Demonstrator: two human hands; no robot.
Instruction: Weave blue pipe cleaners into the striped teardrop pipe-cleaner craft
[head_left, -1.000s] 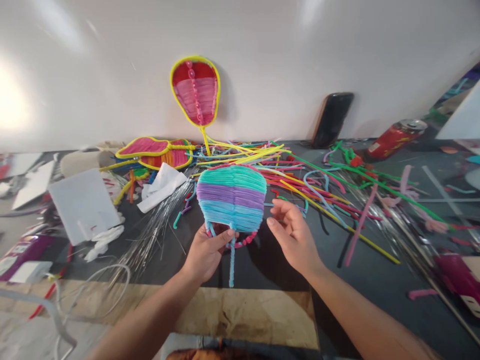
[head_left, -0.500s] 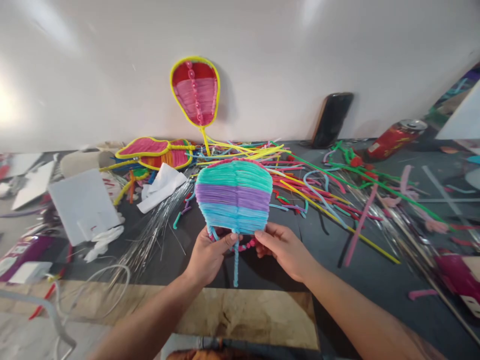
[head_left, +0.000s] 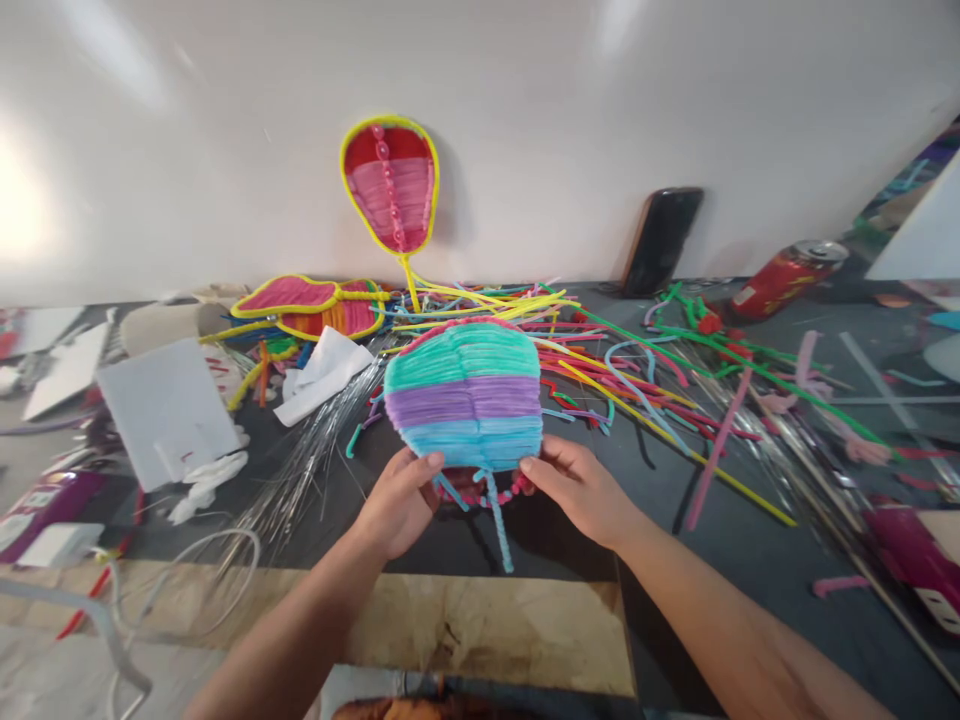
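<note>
Apparently at the shaping step, the left hand at seven o'clock and right hand at five have fingers pinching the striped panel; next calls for even pressure.

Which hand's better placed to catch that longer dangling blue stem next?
Probably right: the longer blue stem hangs slanting toward the right hand, farther from the left hand. Both hold the striped panel.

The ribbed panel is banded sea green, purple and light blue.
</note>
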